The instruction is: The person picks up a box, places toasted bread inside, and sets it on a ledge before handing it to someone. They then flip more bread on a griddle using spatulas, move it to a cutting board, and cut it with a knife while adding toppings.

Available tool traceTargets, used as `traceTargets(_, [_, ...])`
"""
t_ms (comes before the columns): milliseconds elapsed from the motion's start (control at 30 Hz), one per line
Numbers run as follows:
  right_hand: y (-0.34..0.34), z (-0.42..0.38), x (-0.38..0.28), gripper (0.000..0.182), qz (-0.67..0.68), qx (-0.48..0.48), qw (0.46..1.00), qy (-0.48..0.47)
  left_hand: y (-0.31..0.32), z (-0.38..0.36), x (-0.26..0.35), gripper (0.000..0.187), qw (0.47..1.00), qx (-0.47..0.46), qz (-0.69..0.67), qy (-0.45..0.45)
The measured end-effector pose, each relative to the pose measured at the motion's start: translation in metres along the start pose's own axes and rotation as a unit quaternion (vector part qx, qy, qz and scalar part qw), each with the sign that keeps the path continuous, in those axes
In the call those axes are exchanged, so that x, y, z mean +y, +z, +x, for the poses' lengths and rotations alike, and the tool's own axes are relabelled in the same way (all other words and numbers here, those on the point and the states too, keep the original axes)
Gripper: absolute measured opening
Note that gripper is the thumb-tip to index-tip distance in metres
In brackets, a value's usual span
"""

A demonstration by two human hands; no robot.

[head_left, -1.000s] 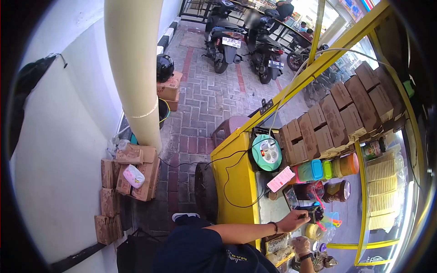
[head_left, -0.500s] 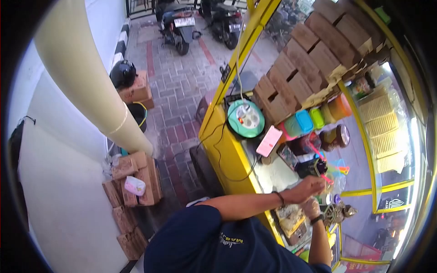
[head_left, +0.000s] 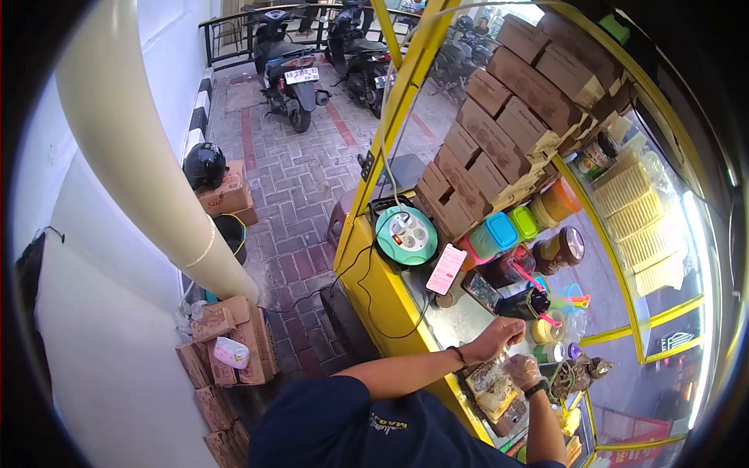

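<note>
Your left hand [head_left: 499, 339], with a dark bracelet [head_left: 459, 356] at its wrist, is held over the worktop [head_left: 451, 321] in the lower right of the frame. Its fingers are curled in; you can't tell from here whether they pinch anything. Your right hand [head_left: 523, 371], in a clear glove and with a dark watch [head_left: 537, 388] on the wrist, is just beside it, at the right edge of the topped bread [head_left: 495, 395]. Its fingers are bent, but whether they meet or hold something is too small to tell.

The bread lies below your hands, pale topping over part of it and a yellow part at its lower end. Up the worktop from your left hand are a dark phone [head_left: 481, 289], a phone with a lit pink screen [head_left: 445, 269] and a green cable reel [head_left: 406, 235]. Right of these are a blue-lidded container [head_left: 500, 232] and a brown jar [head_left: 559, 249]. Cardboard boxes [head_left: 499, 125] are stacked at the upper right.
</note>
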State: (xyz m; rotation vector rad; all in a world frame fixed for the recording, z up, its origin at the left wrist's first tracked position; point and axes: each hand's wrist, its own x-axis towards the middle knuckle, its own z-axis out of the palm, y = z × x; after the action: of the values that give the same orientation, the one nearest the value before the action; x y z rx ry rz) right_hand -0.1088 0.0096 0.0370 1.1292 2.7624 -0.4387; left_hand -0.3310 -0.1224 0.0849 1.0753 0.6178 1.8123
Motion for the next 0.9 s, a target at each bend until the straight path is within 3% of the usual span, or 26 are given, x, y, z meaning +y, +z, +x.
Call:
traceTargets(133, [0.009,-0.003,0.014,0.030,-0.054,0.031,0.996,-0.068,0.000,0.002,-0.018,0.051,1.000,0.026,-0.013,-0.001])
traceTargets(233, [0.016,-0.002,0.035,0.027,-0.115,0.038,0.986,-0.111,-0.003,0.003,-0.037,0.036,0.996,0.024,-0.091,0.004])
traceTargets(267, [0.009,-0.008,0.024,0.027,-0.040,0.058,0.996,-0.062,-0.004,0.003,-0.033,0.036,0.994,0.028,-0.108,-0.003])
traceTargets(300, [0.006,-0.009,0.020,0.028,-0.061,0.046,0.995,-0.058,-0.008,0.003,-0.031,0.036,0.998,0.025,-0.049,0.010])
traceTargets(467, [0.006,-0.013,0.022,0.028,0.070,0.095,0.993,-0.023,-0.019,0.006,-0.031,0.055,0.999,0.039,-0.013,-0.015])
traceTargets(533, [-0.001,-0.016,0.004,0.028,0.142,0.102,0.984,0.039,-0.020,0.008,-0.033,0.056,0.999,0.033,-0.028,-0.023])
traceTargets(700, [0.006,-0.011,0.008,0.027,0.109,0.080,0.988,0.079,-0.015,0.013,-0.048,0.054,0.998,0.028,-0.042,-0.029])
traceTargets(900, [0.027,0.000,0.018,0.024,0.090,0.112,0.989,0.017,-0.006,0.012,-0.060,0.050,0.998,0.031,-0.032,-0.034])
